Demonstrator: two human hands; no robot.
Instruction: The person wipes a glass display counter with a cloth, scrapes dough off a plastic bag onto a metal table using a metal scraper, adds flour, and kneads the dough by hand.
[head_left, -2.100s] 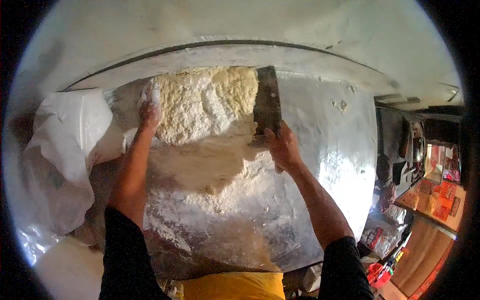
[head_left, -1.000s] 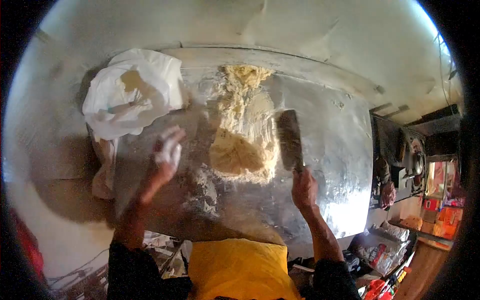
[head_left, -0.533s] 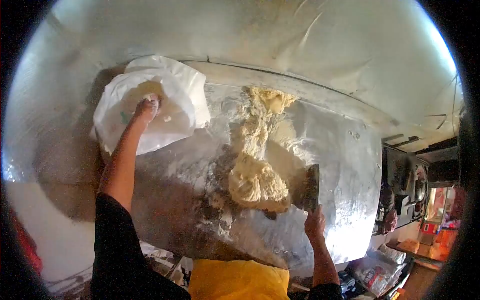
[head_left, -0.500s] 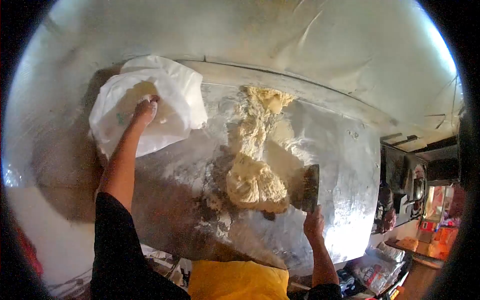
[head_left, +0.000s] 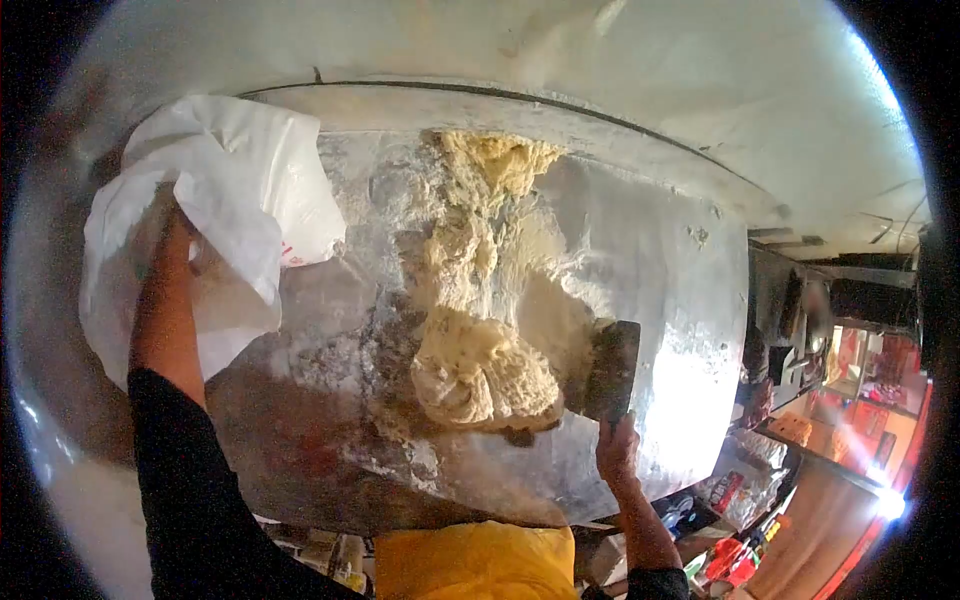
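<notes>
My left hand [head_left: 178, 228] reaches down into a white plastic bag [head_left: 290, 185] at the left end of the metal worktop. Folds of the bag cover its fingers. In my right hand [head_left: 617, 450] is the handle of a broad dark dough scraper [head_left: 612, 370], its blade pointing away from me. Left of the scraper, a large lump of pale, sticky dough [head_left: 485, 370] rests on the worktop. A ragged strip of the same dough stretches from it toward the back edge, ending in a yellower clump [head_left: 510, 165].
The metal worktop [head_left: 680, 270] carries smears of flour and dough. A pale wall or sheet [head_left: 480, 40] rises behind it. Shelves with dark items [head_left: 790, 320] stand at the right. Bags and packets [head_left: 745, 480] lie at the lower right.
My left hand, closed in a fist above the bag's opening before, has gone down inside the bag. The scraper stays in my right hand, nearly in place. The view has shifted slightly.
</notes>
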